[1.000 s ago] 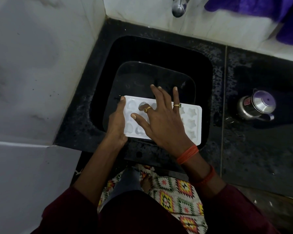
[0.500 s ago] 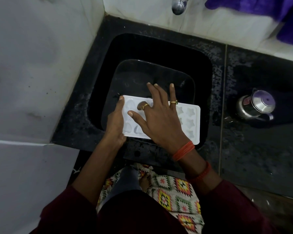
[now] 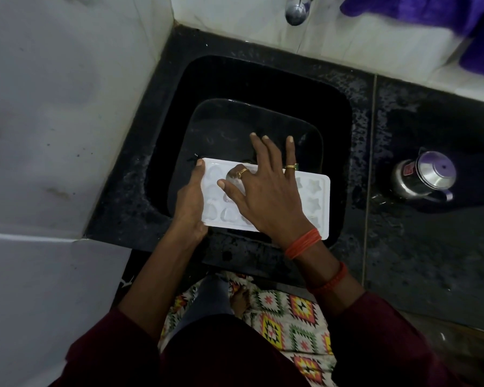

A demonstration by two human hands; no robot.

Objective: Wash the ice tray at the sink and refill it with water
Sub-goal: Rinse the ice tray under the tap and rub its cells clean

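Observation:
A white ice tray [image 3: 315, 202] with heart and star moulds is held level over the black sink [image 3: 333, 129]. My left hand [image 3: 189, 202] grips its left short edge, thumb on top at the far corner. My right hand [image 3: 266, 191] lies over the tray's middle, its index finger bent down into a mould and the other fingers spread straight past the far edge. The metal tap [image 3: 296, 9] is on the back wall above the sink; no water stream shows.
A steel jug with a lid [image 3: 424, 177] stands on the black counter right of the sink. Purple cloth [image 3: 430, 12] hangs at the top right. Pale tiled wall rises close on the left. A patterned mat [image 3: 285, 317] lies on the floor below.
The tray and both hands stay in place over the sink. My right hand's fingers have shifted slightly left over the moulds.

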